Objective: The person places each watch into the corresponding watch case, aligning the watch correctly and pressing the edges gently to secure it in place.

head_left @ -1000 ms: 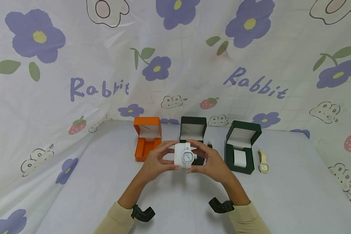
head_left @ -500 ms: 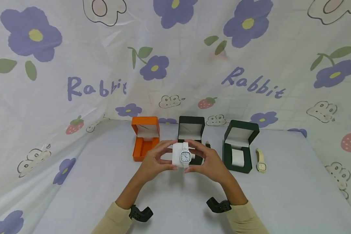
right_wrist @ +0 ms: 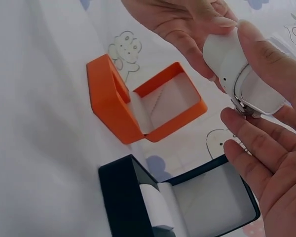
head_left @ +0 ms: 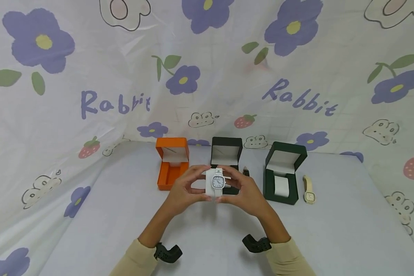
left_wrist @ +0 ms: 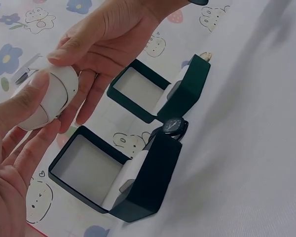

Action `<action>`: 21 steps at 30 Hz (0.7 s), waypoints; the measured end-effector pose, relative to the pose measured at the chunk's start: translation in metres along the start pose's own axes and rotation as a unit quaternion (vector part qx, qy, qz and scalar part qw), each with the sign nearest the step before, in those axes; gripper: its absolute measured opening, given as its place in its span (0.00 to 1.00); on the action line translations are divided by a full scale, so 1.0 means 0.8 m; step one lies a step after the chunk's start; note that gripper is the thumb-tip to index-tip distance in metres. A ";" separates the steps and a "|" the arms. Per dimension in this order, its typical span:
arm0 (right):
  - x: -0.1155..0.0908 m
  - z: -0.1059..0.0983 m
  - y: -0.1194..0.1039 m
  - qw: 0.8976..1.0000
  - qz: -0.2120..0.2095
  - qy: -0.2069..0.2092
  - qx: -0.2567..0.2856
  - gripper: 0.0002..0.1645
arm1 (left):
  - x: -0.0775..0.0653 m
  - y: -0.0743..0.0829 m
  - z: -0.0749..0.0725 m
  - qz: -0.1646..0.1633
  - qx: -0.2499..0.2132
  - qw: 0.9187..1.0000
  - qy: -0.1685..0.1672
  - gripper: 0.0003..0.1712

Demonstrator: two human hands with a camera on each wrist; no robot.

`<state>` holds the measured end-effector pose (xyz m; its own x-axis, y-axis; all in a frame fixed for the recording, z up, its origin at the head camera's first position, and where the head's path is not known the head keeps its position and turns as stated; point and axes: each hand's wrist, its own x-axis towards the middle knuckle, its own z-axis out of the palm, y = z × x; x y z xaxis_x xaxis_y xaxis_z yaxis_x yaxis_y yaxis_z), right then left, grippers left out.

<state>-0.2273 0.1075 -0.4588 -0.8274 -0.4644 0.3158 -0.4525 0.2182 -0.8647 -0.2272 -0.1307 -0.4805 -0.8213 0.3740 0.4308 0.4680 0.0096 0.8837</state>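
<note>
Three boxes stand lids-up on the bench (head_left: 207, 241), as clocked from the middle of the grip: an orange box (head_left: 162, 174) at 10 o'clock, its plain compartment showing; a dark box (head_left: 226, 140) at 12, and a green box (head_left: 269, 184) at 3, a white pad (head_left: 281, 186) seated inside. Raised in front of the dark box is a white watch (head_left: 218, 182) with a rounded-square case and dark numerals, on a held cushion (head_left: 209, 184) (strap and cushion nearly match in tone). Both hands are partly closed: the left hand (head_left: 185, 191) pinches the cushion at 9 o'clock, the right hand (head_left: 245, 191) grips the watch's side at 3. The left wrist view shows the round face of a black watch (left_wrist: 174, 127), half hidden in the head view; the right wrist view adds a metal buckle (right_wrist: 243, 106) and a white insert (right_wrist: 155, 207) in the dark box.
</note>
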 end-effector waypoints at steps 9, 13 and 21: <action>-0.001 0.003 0.000 1.000 0.003 0.010 0.000 0.53 | 0.001 -0.002 -0.002 0.005 -0.006 1.000 0.001 0.45; 0.000 0.004 0.001 1.000 -0.007 0.019 0.018 0.50 | 0.002 -0.002 -0.002 0.003 -0.002 1.000 -0.003 0.45; 0.002 0.007 0.000 0.998 -0.013 0.011 0.066 0.49 | 0.001 -0.001 -0.003 0.003 0.004 1.000 0.000 0.44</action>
<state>-0.2267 0.1020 -0.4600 -0.8240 -0.4487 0.3460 -0.4272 0.0909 -0.8996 -0.2294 -0.1327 -0.4804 -0.8184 0.3747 0.4357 0.4752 0.0150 0.8797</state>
